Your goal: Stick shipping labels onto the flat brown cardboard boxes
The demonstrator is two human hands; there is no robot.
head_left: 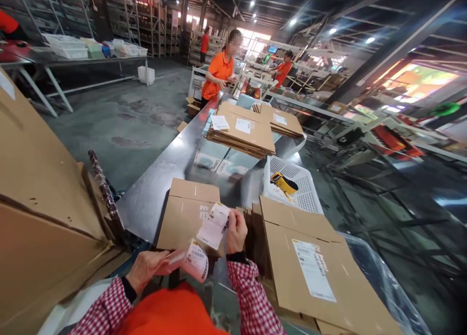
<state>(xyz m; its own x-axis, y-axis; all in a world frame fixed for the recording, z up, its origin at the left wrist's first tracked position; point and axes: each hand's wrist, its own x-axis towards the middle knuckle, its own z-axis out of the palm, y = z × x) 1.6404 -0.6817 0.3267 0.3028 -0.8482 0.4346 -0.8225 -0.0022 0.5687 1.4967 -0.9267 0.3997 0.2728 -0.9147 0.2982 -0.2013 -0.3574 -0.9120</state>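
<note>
Two hands pinch printed labels: the right hand point(236, 231) closes thumb and fingers on the edge of one label sheet point(213, 225), the left hand point(146, 269) grips a folded strip of labels point(195, 261). The sheet hangs over a flat cardboard box point(189, 213) on the metal table point(156, 179); right of it lie stacked boxes point(310, 262), near a white basket point(310, 189).
</note>
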